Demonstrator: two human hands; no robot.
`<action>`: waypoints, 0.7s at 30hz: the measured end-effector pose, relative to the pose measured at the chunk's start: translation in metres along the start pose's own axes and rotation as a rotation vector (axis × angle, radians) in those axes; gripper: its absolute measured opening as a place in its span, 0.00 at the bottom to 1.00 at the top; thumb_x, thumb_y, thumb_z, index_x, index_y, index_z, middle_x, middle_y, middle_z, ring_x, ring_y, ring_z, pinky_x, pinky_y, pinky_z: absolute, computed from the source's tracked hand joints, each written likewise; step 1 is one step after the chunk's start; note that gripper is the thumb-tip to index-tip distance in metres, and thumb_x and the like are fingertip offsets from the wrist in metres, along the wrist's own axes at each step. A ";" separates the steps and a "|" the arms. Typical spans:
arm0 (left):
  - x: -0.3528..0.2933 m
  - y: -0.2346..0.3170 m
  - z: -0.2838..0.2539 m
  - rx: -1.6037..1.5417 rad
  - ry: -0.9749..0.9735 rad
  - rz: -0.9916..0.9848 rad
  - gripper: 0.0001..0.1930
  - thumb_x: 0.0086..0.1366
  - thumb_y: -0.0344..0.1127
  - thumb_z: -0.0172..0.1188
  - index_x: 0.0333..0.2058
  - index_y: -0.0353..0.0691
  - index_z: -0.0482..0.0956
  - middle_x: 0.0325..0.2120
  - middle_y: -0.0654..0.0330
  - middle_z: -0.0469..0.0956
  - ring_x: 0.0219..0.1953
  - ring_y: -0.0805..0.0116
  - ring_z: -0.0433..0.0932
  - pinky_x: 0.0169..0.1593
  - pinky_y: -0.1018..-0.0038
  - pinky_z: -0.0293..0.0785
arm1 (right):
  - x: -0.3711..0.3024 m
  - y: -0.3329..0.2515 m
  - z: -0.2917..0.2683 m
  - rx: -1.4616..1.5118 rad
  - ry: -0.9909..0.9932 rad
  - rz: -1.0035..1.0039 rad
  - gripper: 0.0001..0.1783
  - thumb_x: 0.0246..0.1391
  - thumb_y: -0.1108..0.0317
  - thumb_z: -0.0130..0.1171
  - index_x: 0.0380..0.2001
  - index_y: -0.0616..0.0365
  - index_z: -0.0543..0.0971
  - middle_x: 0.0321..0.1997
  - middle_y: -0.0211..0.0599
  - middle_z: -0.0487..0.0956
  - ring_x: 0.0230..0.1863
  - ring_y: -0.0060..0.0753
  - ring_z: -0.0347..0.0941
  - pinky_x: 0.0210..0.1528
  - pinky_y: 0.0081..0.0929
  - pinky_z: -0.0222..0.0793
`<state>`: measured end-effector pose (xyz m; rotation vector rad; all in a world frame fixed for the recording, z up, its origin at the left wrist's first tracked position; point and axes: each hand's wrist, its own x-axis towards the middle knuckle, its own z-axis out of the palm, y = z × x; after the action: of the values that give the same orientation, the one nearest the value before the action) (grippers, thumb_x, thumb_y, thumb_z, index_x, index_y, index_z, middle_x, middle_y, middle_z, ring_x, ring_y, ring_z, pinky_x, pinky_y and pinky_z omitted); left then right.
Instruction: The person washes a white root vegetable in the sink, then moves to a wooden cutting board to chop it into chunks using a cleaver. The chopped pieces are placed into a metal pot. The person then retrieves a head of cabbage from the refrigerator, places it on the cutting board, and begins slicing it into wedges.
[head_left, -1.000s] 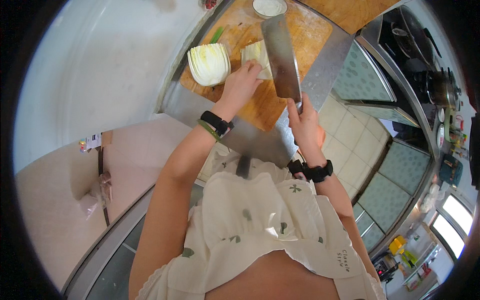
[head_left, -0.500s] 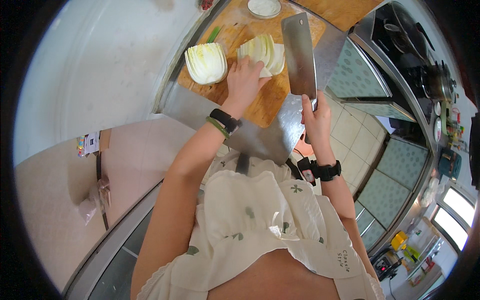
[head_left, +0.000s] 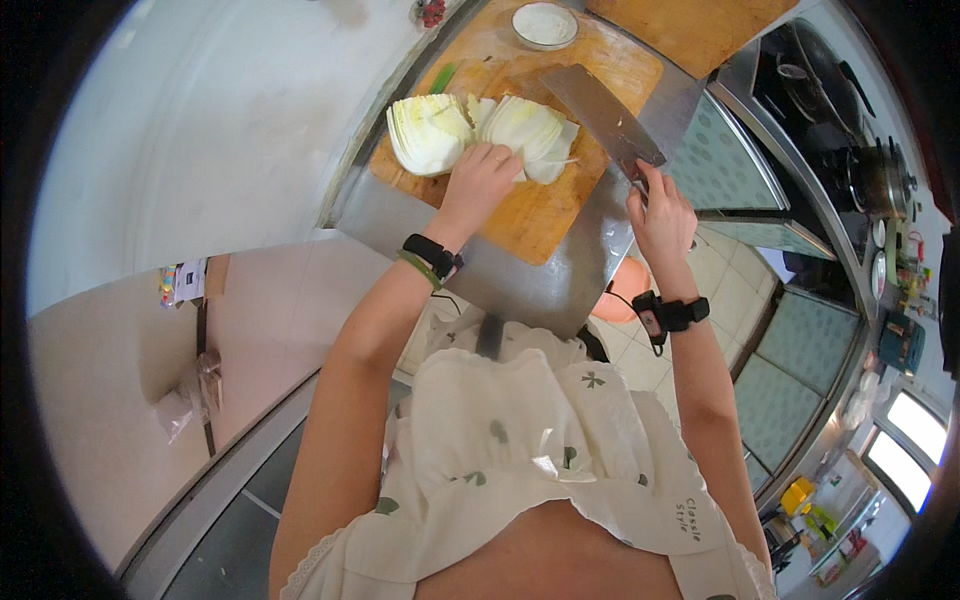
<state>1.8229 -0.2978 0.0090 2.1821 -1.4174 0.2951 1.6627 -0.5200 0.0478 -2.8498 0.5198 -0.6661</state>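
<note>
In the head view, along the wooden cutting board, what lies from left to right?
Pale green-white cabbage half, cut face up → left hand pressing a second pale cabbage piece → broad steel cleaver blade → right hand, its grip on the cleaver handle.

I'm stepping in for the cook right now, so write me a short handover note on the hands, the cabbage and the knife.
Left hand: pressing down on the right cabbage piece on the cutting board.
Right hand: gripping the cleaver, blade raised over the board's right side.
Done: cabbage split; the other piece lies cut face up at left.
Left: the held piece looks unsliced. A small white bowl sits at the board's far end.
</note>
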 end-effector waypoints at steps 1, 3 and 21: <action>-0.003 -0.002 -0.001 0.004 0.005 0.014 0.21 0.36 0.26 0.68 0.32 0.42 0.71 0.34 0.60 0.71 0.39 0.58 0.71 0.43 0.65 0.68 | -0.001 0.002 0.001 -0.019 -0.001 -0.039 0.16 0.46 0.67 0.57 0.41 0.48 0.76 0.25 0.33 0.74 0.27 0.36 0.74 0.28 0.32 0.69; -0.007 -0.003 0.000 0.005 0.013 0.049 0.21 0.36 0.26 0.68 0.33 0.41 0.71 0.33 0.60 0.72 0.38 0.58 0.72 0.43 0.65 0.68 | 0.000 0.006 0.006 -0.025 -0.006 -0.076 0.16 0.46 0.67 0.58 0.41 0.49 0.76 0.25 0.33 0.73 0.27 0.36 0.73 0.28 0.32 0.69; -0.035 0.004 -0.024 -0.036 0.028 -0.083 0.17 0.41 0.27 0.64 0.34 0.41 0.72 0.26 0.59 0.75 0.34 0.61 0.76 0.42 0.68 0.70 | 0.037 0.008 0.060 -0.066 -0.020 -0.140 0.19 0.45 0.67 0.62 0.44 0.47 0.76 0.34 0.35 0.73 0.40 0.40 0.69 0.40 0.35 0.65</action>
<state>1.8067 -0.2588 0.0143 2.1922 -1.3032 0.2671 1.7186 -0.5361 0.0077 -2.9729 0.3482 -0.6544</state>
